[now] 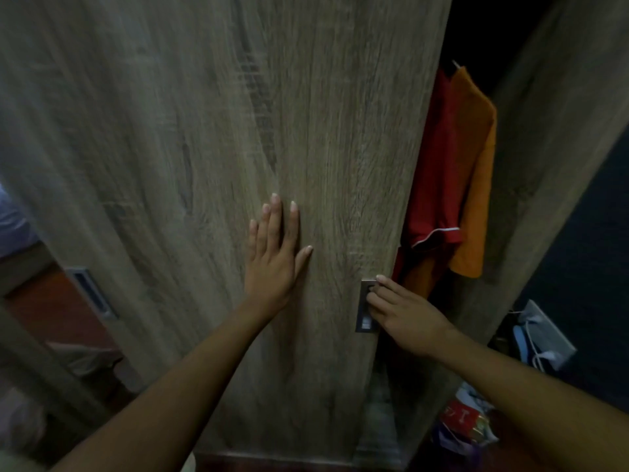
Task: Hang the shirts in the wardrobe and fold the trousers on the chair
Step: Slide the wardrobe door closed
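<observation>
Left hand [274, 257]: we lay it flat, fingers straight, on the wardrobe door [170, 131] to steady the panel.
Right hand [406, 318]: our fingers hook into the recessed handle [367, 306], giving purchase to slide it.
Shirts: red shirt [432, 172] and orange shirt [476, 178] hang inside the wardrobe, in the open gap beside the door.

Left hand [272, 257] lay flat against the wardrobe door [190, 137], fingers straight. Right hand [406, 313] gripped the recessed metal handle [364, 320] at the door's right edge. In the open gap beyond hung two garments, touching: a red shirt [432, 185] and an orange shirt [478, 185].
</observation>
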Action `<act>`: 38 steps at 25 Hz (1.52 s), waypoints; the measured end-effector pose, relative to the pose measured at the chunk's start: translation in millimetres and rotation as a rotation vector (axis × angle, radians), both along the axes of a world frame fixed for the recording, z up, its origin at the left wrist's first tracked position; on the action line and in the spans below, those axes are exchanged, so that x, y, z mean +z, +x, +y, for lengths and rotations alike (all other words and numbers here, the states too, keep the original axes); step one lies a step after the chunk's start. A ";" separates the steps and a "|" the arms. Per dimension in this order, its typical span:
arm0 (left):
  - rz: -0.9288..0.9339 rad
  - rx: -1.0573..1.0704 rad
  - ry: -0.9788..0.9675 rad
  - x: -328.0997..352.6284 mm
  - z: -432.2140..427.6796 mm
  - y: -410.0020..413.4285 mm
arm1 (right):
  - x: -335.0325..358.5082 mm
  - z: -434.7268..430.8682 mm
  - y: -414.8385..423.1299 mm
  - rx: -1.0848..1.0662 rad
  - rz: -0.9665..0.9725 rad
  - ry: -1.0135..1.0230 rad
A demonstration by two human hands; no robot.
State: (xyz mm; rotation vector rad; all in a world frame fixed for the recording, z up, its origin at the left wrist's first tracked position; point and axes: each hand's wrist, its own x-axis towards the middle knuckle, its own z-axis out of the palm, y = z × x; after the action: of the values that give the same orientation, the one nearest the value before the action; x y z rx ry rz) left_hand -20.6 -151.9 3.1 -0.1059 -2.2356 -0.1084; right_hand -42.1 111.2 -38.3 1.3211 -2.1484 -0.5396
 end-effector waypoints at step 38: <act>0.217 0.042 -0.133 -13.0 164.5 -51.5 | -10.0 145.8 -20.3 -0.212 0.030 -0.056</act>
State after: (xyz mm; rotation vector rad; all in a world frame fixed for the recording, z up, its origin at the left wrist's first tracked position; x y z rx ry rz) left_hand -72.0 12.7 -9.9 -0.1358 -2.0254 0.0719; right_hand -62.4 257.0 -48.3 1.0560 -2.2757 -0.5742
